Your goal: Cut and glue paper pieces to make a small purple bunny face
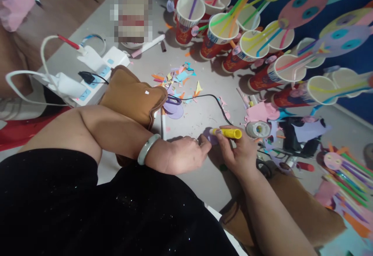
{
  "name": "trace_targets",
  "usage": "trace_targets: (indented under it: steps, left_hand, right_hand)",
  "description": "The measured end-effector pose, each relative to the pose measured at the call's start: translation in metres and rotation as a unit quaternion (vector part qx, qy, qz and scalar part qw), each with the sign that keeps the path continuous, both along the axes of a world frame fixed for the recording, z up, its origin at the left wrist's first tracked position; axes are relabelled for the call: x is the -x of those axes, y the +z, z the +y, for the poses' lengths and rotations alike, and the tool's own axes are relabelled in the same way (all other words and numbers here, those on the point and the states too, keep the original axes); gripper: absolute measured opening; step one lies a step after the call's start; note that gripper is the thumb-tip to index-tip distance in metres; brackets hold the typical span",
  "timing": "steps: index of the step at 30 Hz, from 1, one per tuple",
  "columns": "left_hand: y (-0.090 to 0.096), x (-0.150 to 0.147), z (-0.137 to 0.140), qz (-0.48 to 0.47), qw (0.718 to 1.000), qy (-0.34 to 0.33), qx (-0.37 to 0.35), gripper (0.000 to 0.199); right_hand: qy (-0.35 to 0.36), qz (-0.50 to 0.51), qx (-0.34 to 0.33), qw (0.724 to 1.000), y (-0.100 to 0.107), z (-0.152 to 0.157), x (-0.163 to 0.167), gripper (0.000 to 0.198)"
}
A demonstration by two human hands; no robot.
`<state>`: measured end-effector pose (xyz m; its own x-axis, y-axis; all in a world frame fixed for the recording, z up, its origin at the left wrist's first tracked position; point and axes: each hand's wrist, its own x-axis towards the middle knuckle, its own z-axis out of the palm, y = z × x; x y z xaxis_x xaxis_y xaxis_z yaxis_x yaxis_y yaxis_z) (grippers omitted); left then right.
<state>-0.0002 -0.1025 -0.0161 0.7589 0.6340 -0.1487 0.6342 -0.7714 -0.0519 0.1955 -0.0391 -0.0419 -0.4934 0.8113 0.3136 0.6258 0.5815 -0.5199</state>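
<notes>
Fingers of the R hand [241, 153] close round a yellow marker [230, 133], pale tip at a small purple paper piece [214, 139] on the grey table [201, 110]; L hand [186, 155] fingers curl by the paper's edge, pinching or just pressing, I can't tell; marker's prob. light, stiff, a bit slick, so I'd grip mid-barrel; paper's prob. thin, easily creased, so I'd hold edges only.

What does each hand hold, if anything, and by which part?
Right hand: yellow marker, by the barrel near its white end. Left hand: cannot be told.
</notes>
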Motion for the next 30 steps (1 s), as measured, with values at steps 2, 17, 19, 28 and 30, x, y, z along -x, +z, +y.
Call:
trace_targets:
  steps: [2,17,19,28,30]
  left_hand:
    - [-0.002,-0.001,-0.001,-0.010,1.000,0.015,-0.006,0.048]
    - [-0.002,-0.001,-0.002,-0.007,0.999,0.023,0.037,0.053]
    - [-0.006,-0.001,-0.003,-0.032,0.999,0.024,0.032,0.050]
    - [-0.013,-0.004,-0.006,0.010,1.000,0.017,-0.004,0.046]
    - [-0.014,-0.004,-0.006,0.015,1.000,0.014,-0.010,0.047]
  right_hand:
    - [0.055,-0.014,-0.001,0.998,-0.002,0.000,0.001,0.016]
    - [-0.180,0.275,0.273,0.904,-0.006,0.011,-0.011,0.032]
    - [-0.189,0.271,0.257,0.908,-0.006,0.014,-0.014,0.033]
    - [-0.089,0.105,0.124,0.983,0.005,-0.005,-0.006,0.021]
    - [-0.074,0.057,0.085,0.992,0.007,-0.008,-0.006,0.019]
